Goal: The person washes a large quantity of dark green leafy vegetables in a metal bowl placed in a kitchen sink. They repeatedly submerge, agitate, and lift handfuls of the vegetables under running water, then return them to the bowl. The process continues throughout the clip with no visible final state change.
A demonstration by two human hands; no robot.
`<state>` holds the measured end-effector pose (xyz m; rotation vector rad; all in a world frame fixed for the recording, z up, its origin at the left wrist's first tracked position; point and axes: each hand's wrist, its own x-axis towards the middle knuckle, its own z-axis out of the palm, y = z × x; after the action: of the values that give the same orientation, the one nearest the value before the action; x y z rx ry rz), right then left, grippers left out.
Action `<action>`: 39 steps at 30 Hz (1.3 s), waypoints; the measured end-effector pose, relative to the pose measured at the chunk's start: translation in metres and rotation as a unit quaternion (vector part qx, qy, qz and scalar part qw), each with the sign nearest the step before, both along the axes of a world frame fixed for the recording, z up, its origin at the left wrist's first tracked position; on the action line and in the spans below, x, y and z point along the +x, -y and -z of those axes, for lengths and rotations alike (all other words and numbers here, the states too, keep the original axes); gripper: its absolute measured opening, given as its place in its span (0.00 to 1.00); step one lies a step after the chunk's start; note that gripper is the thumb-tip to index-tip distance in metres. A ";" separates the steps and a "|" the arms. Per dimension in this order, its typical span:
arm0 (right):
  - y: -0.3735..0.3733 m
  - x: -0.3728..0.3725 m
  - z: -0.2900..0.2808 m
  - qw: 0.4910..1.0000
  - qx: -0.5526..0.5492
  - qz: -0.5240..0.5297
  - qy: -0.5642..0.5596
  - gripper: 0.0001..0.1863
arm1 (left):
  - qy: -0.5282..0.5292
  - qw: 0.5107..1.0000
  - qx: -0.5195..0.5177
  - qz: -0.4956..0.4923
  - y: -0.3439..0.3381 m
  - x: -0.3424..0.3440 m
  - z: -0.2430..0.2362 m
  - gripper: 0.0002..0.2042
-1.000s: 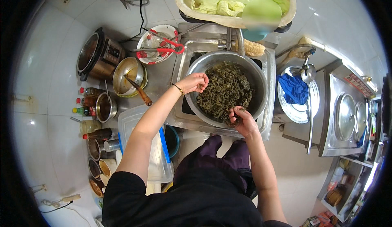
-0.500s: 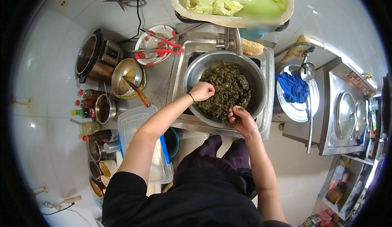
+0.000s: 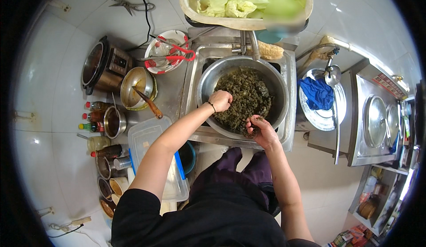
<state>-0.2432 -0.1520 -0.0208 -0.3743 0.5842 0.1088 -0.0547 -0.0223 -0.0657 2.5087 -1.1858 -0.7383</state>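
A wide steel basin (image 3: 280, 94) sits in the sink (image 3: 290, 65), under the faucet (image 3: 255, 45). It holds a heap of wet, dark green-brown shredded greens (image 3: 246, 89) whose exact kind I cannot tell. My left hand (image 3: 220, 101) is at the heap's left side, palm down with fingers curled in; whatever they pinch is hidden. Close to the basin's near right rim, my right hand (image 3: 262, 131) is turned partly upward. Its fingers are closed around a small clump of the greens.
Beyond the sink stands a cream basket (image 3: 248, 23) of pale green leaves. Left are a patterned bowl with red-handled tongs (image 3: 182, 57), a pan with a wooden-handled knife (image 3: 153, 108), a pressure cooker (image 3: 106, 67) and several bottles. A blue cloth (image 3: 317, 94) lies on a steel lid at right.
The whole view has shifted slightly to the left. Both hands stay at nearly the same spots over the basin, the right one still holding its clump.
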 end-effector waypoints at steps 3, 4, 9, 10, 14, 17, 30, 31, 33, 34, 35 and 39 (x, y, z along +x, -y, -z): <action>0.000 0.000 -0.001 1.000 0.002 -0.001 -0.001 0.03 | -0.013 1.000 0.005 -0.001 0.004 0.002 0.004 0.06; 0.000 0.000 -0.001 1.000 0.002 -0.002 -0.001 0.03 | -0.015 1.000 0.000 0.001 0.003 0.003 0.006 0.05; 0.000 -0.002 0.000 1.000 0.008 0.000 0.003 0.03 | -0.056 0.997 -0.050 -0.009 -0.003 0.007 0.004 0.04; 0.001 -0.003 0.000 1.000 0.009 0.000 0.004 0.03 | -0.077 0.993 -0.083 -0.021 -0.004 0.009 0.000 0.03; 0.003 -0.004 -0.002 1.000 0.010 0.000 0.002 0.03 | -0.364 0.913 -0.152 -0.107 -0.014 0.016 -0.028 0.02; 0.001 -0.004 -0.002 1.000 0.001 -0.002 -0.001 0.02 | -0.591 0.761 -0.201 -0.173 -0.024 0.017 -0.040 0.02; 0.000 -0.002 -0.003 1.000 -0.003 -0.010 -0.006 0.03 | -0.689 0.625 -0.334 -0.149 -0.029 0.011 -0.040 0.07; 0.000 -0.002 -0.002 1.000 -0.003 -0.008 -0.005 0.03 | -0.688 0.625 -0.333 -0.157 -0.029 0.012 -0.042 0.07; 0.001 -0.003 -0.003 1.000 0.003 -0.006 -0.005 0.03 | -0.688 0.623 -0.330 -0.173 -0.029 0.013 -0.048 0.07; 0.002 -0.004 -0.003 1.000 0.007 -0.005 -0.004 0.03 | -0.677 0.631 -0.327 -0.192 -0.027 0.013 -0.051 0.07; 0.002 -0.004 -0.003 1.000 0.006 -0.004 -0.004 0.02 | -0.665 0.639 -0.323 -0.211 -0.026 0.013 -0.053 0.08; 0.001 -0.003 -0.004 1.000 0.012 -0.005 0.002 0.02 | -0.642 0.638 -0.334 -0.264 -0.033 0.032 -0.029 0.12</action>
<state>-0.2466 -0.1527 -0.0171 -0.3544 0.5760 0.1236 -0.0225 0.0102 -0.0368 1.0047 -0.0701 -1.2137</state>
